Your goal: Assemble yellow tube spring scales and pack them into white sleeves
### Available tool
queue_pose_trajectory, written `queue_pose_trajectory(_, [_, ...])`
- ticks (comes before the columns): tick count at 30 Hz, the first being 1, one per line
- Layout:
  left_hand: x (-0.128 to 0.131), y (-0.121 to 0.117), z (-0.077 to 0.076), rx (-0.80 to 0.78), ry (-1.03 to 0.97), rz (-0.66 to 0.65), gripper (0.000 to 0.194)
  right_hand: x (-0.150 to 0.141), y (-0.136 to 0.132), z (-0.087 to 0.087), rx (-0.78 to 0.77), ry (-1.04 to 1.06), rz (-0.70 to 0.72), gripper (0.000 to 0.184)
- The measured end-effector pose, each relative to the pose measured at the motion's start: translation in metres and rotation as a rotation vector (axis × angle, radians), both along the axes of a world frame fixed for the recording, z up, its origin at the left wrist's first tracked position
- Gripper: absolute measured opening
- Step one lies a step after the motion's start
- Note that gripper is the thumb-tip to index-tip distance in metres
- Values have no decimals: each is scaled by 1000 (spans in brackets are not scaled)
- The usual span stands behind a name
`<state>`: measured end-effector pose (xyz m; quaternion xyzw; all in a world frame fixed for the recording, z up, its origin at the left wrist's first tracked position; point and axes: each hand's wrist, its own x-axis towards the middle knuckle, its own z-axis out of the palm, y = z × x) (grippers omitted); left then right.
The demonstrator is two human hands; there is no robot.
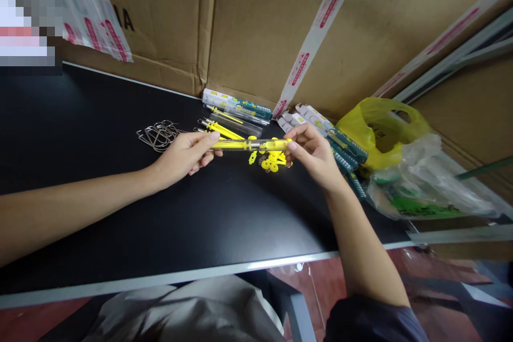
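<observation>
Between my two hands, level above the black table, is a clear plastic tube (253, 145) with yellow parts and a metal piece inside. My left hand (188, 150) is closed round its left end, thumb on top. At the right end, my right hand (311, 152) pinches the tube by a yellow part. Just below lie small loose yellow plastic parts (274, 161) in a pile. Behind my left hand are several yellow rods with metal hooks (224, 129) and empty-looking clear tubes (236, 124). Bent metal wire hooks (160, 134) lie to the left.
Printed narrow boxes (334, 131) lie right of my right hand, and another box (236, 100) lies at the back. A yellow plastic bag (371, 123) and a clear bag (425, 176) occupy the right end. Large cardboard boxes (256, 21) stand along the table's (224, 214) back edge.
</observation>
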<state>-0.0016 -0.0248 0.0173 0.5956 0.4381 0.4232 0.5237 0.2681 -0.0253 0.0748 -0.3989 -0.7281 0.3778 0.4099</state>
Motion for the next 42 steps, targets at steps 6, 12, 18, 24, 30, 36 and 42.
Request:
queue_pose_trajectory(6, [1,0,-1,2,7,4,41,-1,-2,1,-24,18,5,27])
queue_pose_trajectory(12, [0,1,-2,29,8,-23,38,0,-1,1,-4,15,19,26])
queue_pose_trajectory(18, [-1,1,-2,68,14,-45,34,-1,-3,2,12,6,9,28])
queue_pose_trajectory(24, [-1,1,-2,70,10,-50,35,-2,-4,3,7,-28,-20,32])
queue_pose_trajectory(30, [-1,1,-5,20,-38,-49,36,-2,-4,2,15,3,20,26])
queue_pose_trajectory(36, [-1,2,-2,22,-31,-45,34,-1,-4,2,24,0,13,28])
queue_pose_trajectory(42, [-1,-1,0,101,64,-43,33,0,-3,-1,18,-35,7,28])
